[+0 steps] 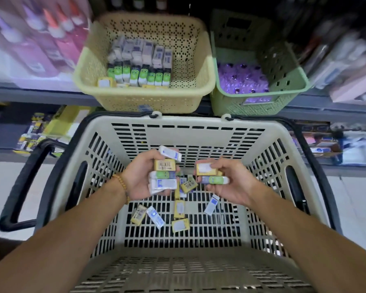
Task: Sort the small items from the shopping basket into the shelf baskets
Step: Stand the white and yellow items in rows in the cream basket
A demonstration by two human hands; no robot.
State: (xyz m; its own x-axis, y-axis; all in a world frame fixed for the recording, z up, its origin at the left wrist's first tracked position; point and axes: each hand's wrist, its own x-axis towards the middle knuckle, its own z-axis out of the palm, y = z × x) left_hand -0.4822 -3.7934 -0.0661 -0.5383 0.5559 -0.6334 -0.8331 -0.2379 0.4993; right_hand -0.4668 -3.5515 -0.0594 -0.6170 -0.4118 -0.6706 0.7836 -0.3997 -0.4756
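— Two hands over the shopping basket, both full?
— Yes. The left hand grips a stack of small packs: white, yellow, green. The right hand pinches a yellow pack and a green one.
— And what remains in the shopping basket?
— Loose packs lie scattered on its floor, below the hands.
— The shelf baskets?
— Beyond the shopping basket's far rim, a yellow basket holds rows of standing packs; just right of it, a green basket holds purple bottles.
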